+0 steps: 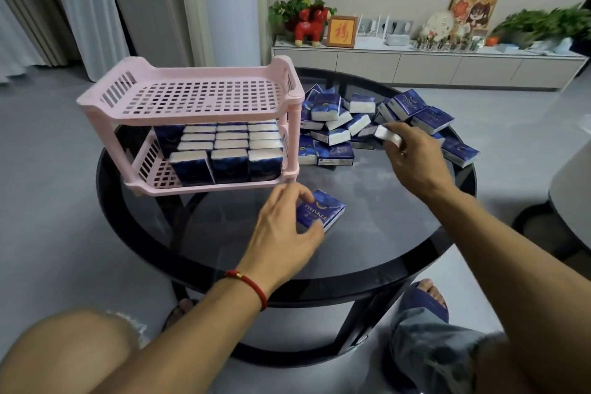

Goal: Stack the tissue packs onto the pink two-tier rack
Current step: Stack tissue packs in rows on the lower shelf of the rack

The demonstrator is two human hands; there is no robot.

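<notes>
The pink two-tier rack [192, 96] stands at the left of the round dark glass table [367, 233]. Its top tier holds nothing; rows of upright blue tissue packs [230, 150] fill most of its lower tier. A loose pile of blue and white tissue packs [367, 118] lies to the right of the rack. My left hand [281, 233] grips a single blue pack [323, 213] that lies flat on the glass in front of the rack. My right hand [412, 160] pinches a white-sided pack [388, 135] at the near edge of the pile.
A low white cabinet [428, 65] with plants, a red toy horse and framed pictures runs along the back wall. A tall white unit [230, 3] stands behind the rack. My knees and a slippered foot [422, 301] are under the table's near edge.
</notes>
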